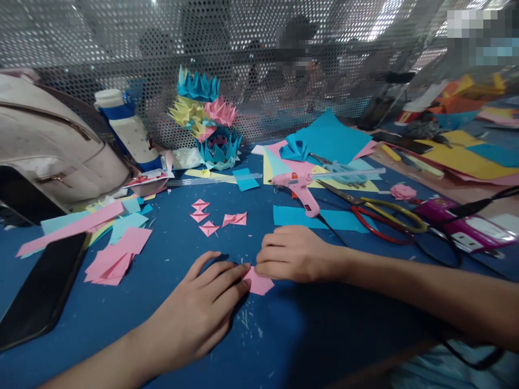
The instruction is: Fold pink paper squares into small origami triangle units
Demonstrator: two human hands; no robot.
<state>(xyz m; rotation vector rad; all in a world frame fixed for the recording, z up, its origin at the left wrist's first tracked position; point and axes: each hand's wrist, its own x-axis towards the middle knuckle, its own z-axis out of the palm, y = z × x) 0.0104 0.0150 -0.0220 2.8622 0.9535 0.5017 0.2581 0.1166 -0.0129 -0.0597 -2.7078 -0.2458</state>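
A small folded pink paper point(259, 282) lies on the blue table between my hands. My left hand point(211, 302) rests on the table with its fingers a little apart, the fingertips pressing on the paper's left edge. My right hand point(295, 254) has its fingers curled together at the paper's upper right edge; its fingertips are partly hidden. Beyond them sit small folded pink pieces point(208, 228) and another folded pink piece point(234, 219). A pink glue gun point(302, 189) lies past my right hand, near a blue paper strip point(324, 217).
Left are a black phone point(42, 283), pink squares point(117, 256), a backpack point(52, 140) and a bottle point(127, 127). Folded paper flowers point(219, 146) stand behind. Scissors point(385, 219), cables and a purple power strip point(466, 224) lie right.
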